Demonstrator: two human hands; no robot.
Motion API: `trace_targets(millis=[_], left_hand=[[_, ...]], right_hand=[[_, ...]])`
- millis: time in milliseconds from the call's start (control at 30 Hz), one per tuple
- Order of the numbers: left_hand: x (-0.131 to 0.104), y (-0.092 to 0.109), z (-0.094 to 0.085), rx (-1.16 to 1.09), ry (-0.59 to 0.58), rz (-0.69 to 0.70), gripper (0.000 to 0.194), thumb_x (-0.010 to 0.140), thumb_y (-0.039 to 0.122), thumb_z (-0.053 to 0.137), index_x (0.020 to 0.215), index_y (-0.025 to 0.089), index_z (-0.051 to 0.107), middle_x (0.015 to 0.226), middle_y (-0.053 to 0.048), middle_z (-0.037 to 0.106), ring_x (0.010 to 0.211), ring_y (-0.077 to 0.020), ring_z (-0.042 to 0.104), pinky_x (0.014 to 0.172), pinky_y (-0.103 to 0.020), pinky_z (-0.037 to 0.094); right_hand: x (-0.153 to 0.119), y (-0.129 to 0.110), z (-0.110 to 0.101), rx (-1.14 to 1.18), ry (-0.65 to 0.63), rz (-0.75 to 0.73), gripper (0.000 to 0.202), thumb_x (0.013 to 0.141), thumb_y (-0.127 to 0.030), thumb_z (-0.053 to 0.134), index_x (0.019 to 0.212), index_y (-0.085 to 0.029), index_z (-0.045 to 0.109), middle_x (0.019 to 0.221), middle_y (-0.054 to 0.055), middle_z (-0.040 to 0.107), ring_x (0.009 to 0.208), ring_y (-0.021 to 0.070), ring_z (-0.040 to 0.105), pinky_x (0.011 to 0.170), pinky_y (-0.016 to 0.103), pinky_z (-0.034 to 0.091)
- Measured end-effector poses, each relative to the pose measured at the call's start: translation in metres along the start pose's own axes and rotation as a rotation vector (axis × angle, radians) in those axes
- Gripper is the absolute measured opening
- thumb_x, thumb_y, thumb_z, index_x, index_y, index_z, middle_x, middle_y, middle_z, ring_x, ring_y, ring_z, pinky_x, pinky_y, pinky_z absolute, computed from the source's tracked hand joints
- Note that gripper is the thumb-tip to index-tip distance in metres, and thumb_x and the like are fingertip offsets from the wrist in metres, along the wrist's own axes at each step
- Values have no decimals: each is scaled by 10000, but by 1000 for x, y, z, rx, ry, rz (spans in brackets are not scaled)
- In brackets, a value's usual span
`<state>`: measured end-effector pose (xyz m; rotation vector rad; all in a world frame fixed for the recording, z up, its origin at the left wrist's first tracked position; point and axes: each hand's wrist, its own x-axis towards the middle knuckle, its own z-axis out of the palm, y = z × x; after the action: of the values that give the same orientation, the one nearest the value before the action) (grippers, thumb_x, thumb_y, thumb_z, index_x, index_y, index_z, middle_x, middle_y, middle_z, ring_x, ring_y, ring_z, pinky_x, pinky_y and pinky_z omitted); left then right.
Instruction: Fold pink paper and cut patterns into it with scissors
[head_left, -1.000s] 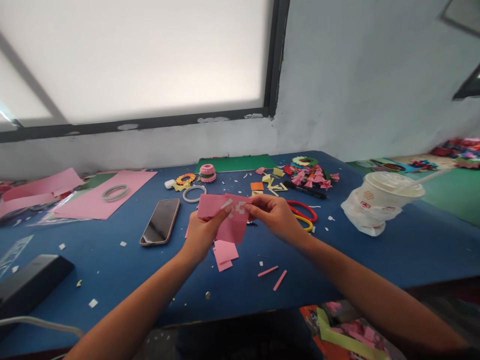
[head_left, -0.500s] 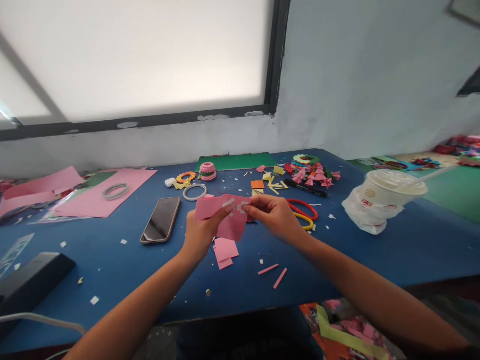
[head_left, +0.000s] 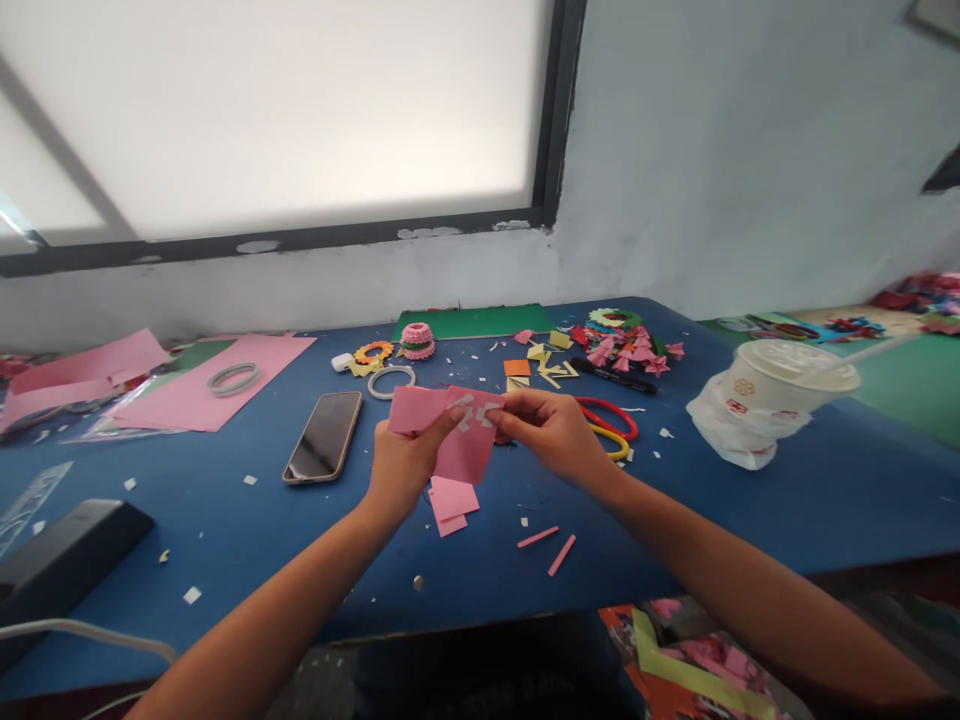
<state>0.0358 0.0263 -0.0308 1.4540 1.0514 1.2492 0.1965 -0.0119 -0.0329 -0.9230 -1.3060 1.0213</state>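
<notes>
Pink paper (head_left: 463,455) with small white pieces on its upper part is held up over the table. My left hand (head_left: 405,465) is closed on it from the left, thumb across the front near the white pieces. At the upper right edge, my right hand (head_left: 551,430) pinches a corner beside a white piece. Whether the white pieces are tape or paper I cannot tell. Below the hands lie smaller pink paper squares (head_left: 452,505). Red and yellow scissors handles (head_left: 611,440) stick out behind my right hand. Two thin pink strips (head_left: 562,555) lie nearer the front edge.
A phone (head_left: 324,438) and a roll of tape (head_left: 391,382) lie left of the hands. Pink sheets (head_left: 210,395) carry another ring. A lidded cup (head_left: 776,400) with a straw stands right. A black marker (head_left: 615,376) lies behind, near folded paper pieces (head_left: 630,348).
The hands hold the same pink paper in nearly the same pose. The whole view has shifted very slightly; nothing on the table has visibly moved.
</notes>
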Motion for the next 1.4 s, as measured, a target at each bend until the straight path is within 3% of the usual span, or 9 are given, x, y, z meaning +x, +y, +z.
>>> trace_targets(millis=[267, 433, 600, 800, 933, 1067, 1133, 1233, 1400], left_hand=[[-1, -2, 2, -111, -49, -19, 304, 631, 402, 701, 775, 137, 669, 720, -51, 659, 638, -146, 581, 529, -230, 444], [2, 1, -2, -32, -103, -43, 314, 605, 404, 719, 757, 132, 675, 686, -40, 645, 604, -138, 567, 525, -227, 432], [5, 7, -12, 232, -448, -81, 284, 627, 400, 702, 723, 133, 676, 599, -2, 589, 525, -91, 485, 477, -199, 356], [5, 10, -17, 395, -836, -145, 224, 633, 347, 699, 687, 130, 682, 532, 23, 538, 477, -64, 404, 437, -188, 265], [10, 12, -20, 264, -774, -164, 229, 679, 362, 661, 738, 143, 694, 624, -10, 613, 532, -88, 483, 475, -197, 331], [16, 19, -22, -79, -411, -166, 342, 688, 379, 660, 976, 196, 632, 835, -31, 656, 672, -108, 573, 575, -200, 437], [16, 19, -20, -209, -283, -143, 362, 684, 396, 657, 976, 191, 597, 806, -22, 639, 670, -111, 583, 572, -204, 459], [10, 14, -12, -239, -325, -161, 331, 669, 443, 645, 791, 148, 559, 650, -4, 578, 592, -124, 573, 503, -217, 455], [-8, 6, -1, -10, -442, -18, 391, 733, 511, 538, 642, 130, 536, 527, 9, 503, 470, -90, 480, 468, -220, 397]], right_hand=[[-1, -2, -1, -44, 19, 15, 189, 678, -334, 666, 712, -164, 593, 628, -27, 603, 566, 83, 570, 590, 229, 500], [-1, -2, -6, -152, -80, 48, 209, 715, -359, 629, 758, -160, 581, 685, -11, 594, 619, 96, 564, 605, 232, 465], [-2, -10, -14, -368, -251, 74, 179, 749, -335, 591, 787, -160, 598, 678, -15, 562, 605, 87, 504, 542, 205, 383], [-3, -11, -20, -356, -595, 335, 143, 729, -289, 597, 696, -151, 579, 596, -33, 533, 544, 78, 476, 519, 207, 356], [-1, -7, -18, -203, -434, 317, 107, 701, -244, 606, 655, -152, 577, 567, -43, 533, 529, 70, 482, 521, 202, 361], [5, -2, -14, 8, -112, 245, 145, 632, -261, 672, 619, -157, 571, 556, -54, 540, 505, 60, 481, 533, 205, 380], [7, 1, -10, 160, 35, 226, 184, 592, -269, 711, 601, -163, 561, 568, -59, 554, 506, 56, 490, 545, 204, 393], [7, 7, -1, 354, 141, 202, 203, 581, -280, 737, 614, -171, 569, 612, -58, 584, 530, 52, 512, 564, 195, 408], [0, 13, 16, 443, 82, 186, 203, 588, -296, 752, 619, -173, 593, 574, -57, 576, 524, 53, 507, 553, 190, 409]])
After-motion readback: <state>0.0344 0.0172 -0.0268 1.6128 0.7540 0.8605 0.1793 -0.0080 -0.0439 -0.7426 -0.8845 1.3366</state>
